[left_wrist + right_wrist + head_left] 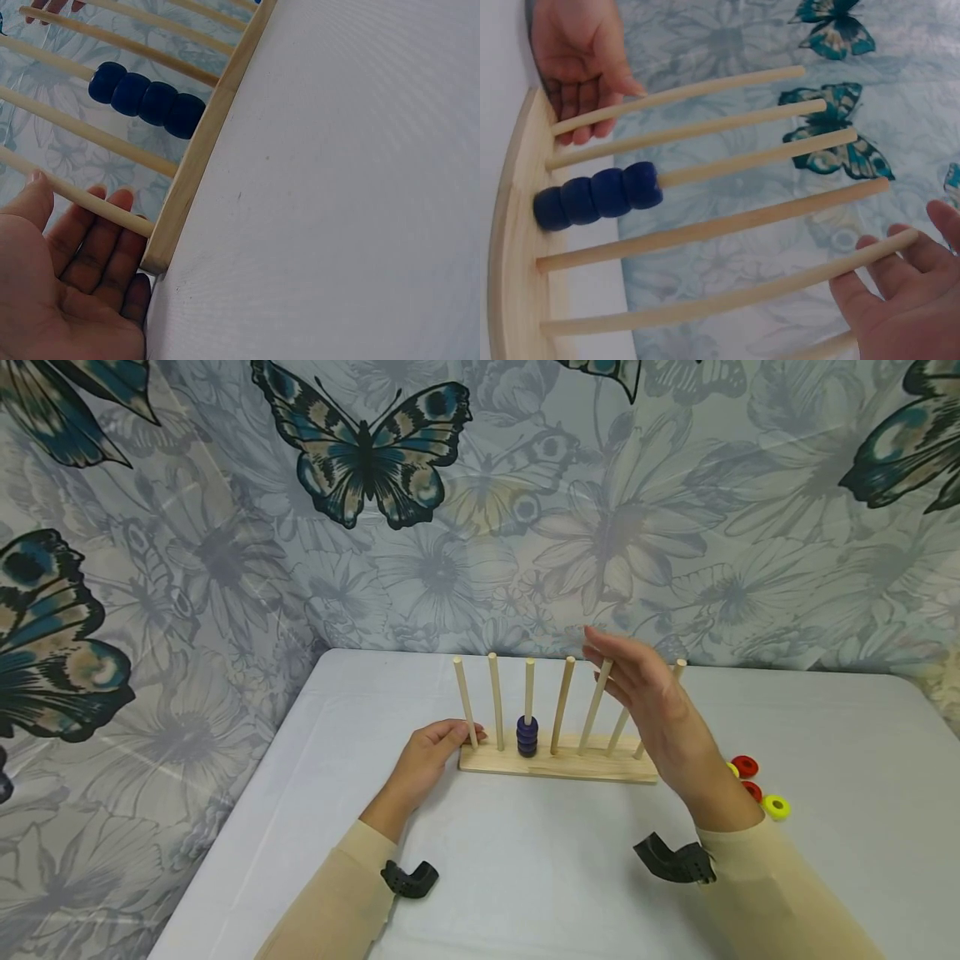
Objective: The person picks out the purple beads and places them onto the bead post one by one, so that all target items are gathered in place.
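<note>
One hand, the left hand (435,756), grips the end peg (463,697) near its foot, thumb and fingers on opposite sides. The right hand (660,714) is raised beside the top of the fifth peg (595,706), fingers extended and holding nothing visible; whether it touches the wood cannot be told. Between the forearms and the wall stands the peg rack, its base (585,770) flat on the white table (487,877).

Progress, as judged from the arrangement, is partial: four blue beads (527,737) are stacked on the third peg, while red beads (745,766) and yellow beads (777,814) lie loose beyond the right wrist. The neighbouring pegs appear bare; the feet of those farthest right are partly hidden.

Materials: pale, grained wood forms the slim cylindrical pegs and narrow oblong base. The blue beads are smooth and rounded, the loose ones squat rings with central holes. Behind, a butterfly-printed wall covering (442,572) shows a slight sheen.
</note>
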Demonstrator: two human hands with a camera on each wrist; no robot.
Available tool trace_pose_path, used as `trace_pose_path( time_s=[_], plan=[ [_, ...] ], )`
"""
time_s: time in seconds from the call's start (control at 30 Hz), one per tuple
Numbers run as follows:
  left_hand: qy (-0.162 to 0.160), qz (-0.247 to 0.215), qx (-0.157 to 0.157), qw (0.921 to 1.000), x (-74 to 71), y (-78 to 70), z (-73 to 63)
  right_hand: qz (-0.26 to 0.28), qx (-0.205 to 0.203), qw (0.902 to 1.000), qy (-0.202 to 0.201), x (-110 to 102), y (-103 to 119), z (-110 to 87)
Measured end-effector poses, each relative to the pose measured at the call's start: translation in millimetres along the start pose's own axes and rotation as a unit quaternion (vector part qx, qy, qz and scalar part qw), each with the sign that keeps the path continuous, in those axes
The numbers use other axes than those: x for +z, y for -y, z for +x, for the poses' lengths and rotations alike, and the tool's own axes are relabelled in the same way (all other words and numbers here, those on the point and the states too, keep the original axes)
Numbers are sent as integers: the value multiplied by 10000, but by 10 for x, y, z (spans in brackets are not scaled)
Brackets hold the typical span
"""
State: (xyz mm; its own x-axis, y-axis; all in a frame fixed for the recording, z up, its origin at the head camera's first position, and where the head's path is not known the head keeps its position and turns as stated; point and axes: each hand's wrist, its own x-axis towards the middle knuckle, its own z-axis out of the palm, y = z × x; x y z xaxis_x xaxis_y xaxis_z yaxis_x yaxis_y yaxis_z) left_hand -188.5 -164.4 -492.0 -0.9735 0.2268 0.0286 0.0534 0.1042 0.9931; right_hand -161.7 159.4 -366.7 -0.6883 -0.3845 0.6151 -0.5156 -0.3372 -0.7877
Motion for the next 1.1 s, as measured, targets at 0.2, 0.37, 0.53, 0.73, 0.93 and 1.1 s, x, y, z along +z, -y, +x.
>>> trace_pose_path(
  time_s=[0.2, 0.37, 0.53, 0.73, 0.93, 1.1],
  plan=[
    [-21, 13, -12, 10000, 1, 3, 1, 82, 100, 9999, 84, -44, -8, -96],
    [-20, 42, -1, 10000, -1, 7, 1, 56, 142, 9997, 198, -84, -17, -175],
    [-9, 53, 10, 10000, 3, 4, 2, -87, 108, 9994, 313, -131, -33, -273],
    [-21, 55, 3, 10000, 0, 4, -2, -157, 280, 9988, 365, -174, -60, -396],
    [-3, 53, -8, 10000, -2, 6, -5, -265, 390, 9978, 472, -218, -68, -468],
    [15, 40, 9, 10000, -2, 13, 0, -445, 428, 9967, 518, -252, -57, -523]
  ],
)
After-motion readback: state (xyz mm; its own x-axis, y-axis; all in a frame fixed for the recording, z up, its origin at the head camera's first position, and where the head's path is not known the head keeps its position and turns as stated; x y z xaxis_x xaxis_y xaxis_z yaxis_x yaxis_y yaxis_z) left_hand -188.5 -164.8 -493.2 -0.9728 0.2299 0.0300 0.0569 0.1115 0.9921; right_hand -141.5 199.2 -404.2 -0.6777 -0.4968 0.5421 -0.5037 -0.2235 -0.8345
